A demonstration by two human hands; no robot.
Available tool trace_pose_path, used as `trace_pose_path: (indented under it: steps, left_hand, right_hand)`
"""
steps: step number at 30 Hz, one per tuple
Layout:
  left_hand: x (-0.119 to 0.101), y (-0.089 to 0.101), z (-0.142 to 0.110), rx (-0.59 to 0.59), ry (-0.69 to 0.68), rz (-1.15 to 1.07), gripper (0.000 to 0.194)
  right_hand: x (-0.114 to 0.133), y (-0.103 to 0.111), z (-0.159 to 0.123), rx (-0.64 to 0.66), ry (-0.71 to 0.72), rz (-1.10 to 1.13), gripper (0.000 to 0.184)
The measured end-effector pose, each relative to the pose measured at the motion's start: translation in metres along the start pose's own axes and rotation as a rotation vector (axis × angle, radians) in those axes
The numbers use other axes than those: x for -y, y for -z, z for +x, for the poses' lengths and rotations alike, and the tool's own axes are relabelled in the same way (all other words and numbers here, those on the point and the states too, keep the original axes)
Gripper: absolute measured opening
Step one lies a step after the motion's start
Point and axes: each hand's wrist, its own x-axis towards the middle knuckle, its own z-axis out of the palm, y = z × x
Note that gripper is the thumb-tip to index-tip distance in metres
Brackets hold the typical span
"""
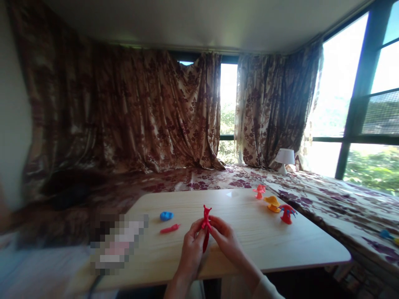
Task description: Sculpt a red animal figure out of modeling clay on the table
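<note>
Near the front middle of the table, a small red figure [206, 218] stands up between my two hands. It has two pointed tips on top, limb-like bits at the sides and a longer dark red part hanging below. My left hand [192, 246] pinches it from the left, and my right hand [225, 237] has its fingers closed on the right side. Some of the fingertips are hidden behind the figure. To the left lie a long red piece [170, 229] and a rounded blue lump [166, 216], both apart from my hands.
Along the light wooden table's [249, 257] right side stand a pink-red figure [259, 191], a yellow one [272, 204] and a red one with blue strands [287, 214]. A blurred-out item [120, 245] lies at left. Behind are a cloth-covered ledge and a white lamp [284, 158].
</note>
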Motion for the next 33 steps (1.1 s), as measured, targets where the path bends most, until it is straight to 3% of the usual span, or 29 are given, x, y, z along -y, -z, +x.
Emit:
trace_pose_path:
  steps: [3, 6, 9, 18, 26, 33]
  left_hand:
    - [0.002, 0.000, 0.001, -0.030, 0.032, -0.042, 0.035]
    - [0.007, 0.003, 0.004, -0.157, 0.050, -0.034, 0.033]
    - [0.011, 0.006, 0.005, -0.244, 0.019, 0.045, 0.027]
    - [-0.005, 0.001, -0.004, -0.071, -0.019, 0.161, 0.033]
    - [-0.008, 0.000, -0.003, -0.034, -0.028, 0.213, 0.028]
    - [0.002, 0.000, -0.001, -0.173, -0.083, 0.288, 0.029]
  right_hand:
    - [0.003, 0.001, 0.000, -0.047, -0.001, -0.032, 0.035]
    - [0.004, 0.003, 0.001, -0.185, 0.026, -0.118, 0.031]
    - [0.006, 0.005, 0.001, -0.220, 0.052, -0.170, 0.025]
    - [0.017, 0.002, -0.002, -0.117, 0.046, -0.158, 0.018]
    - [0.017, 0.003, -0.002, -0.078, 0.029, -0.189, 0.018]
    - [0.001, 0.005, 0.001, -0.228, 0.067, -0.193, 0.019]
